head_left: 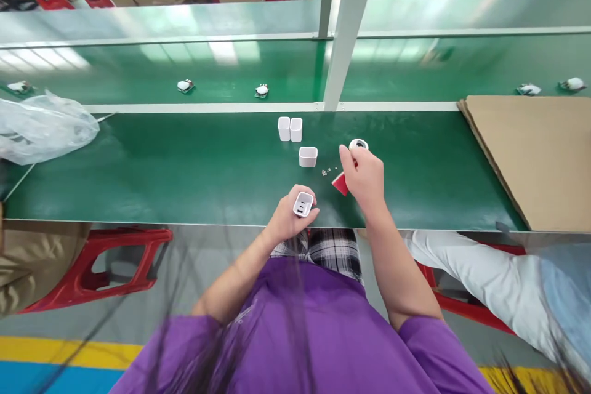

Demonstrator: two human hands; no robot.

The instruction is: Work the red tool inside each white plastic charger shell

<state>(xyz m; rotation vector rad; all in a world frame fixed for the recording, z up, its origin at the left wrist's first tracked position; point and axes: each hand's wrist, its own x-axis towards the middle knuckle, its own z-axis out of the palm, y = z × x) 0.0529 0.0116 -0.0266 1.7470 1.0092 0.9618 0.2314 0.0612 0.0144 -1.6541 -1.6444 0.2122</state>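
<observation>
My left hand is closed around a small white plastic charger housing, its open end facing up and dark slots showing inside. My right hand is closed just above the table, fingers curled. From under it sticks a red piece with a pale edge; the fingers hide what they grip. A white ring-shaped thing shows just beyond the knuckles. Another white housing stands between the hands, farther back, and two more white housings stand side by side behind it. Tiny pale bits lie left of my right hand.
Flat brown cardboard sheets cover the right end of the green table. At the left lies a clear plastic bag. Several small white circuit parts sit on the strip behind a pale upright post. People sit on both sides.
</observation>
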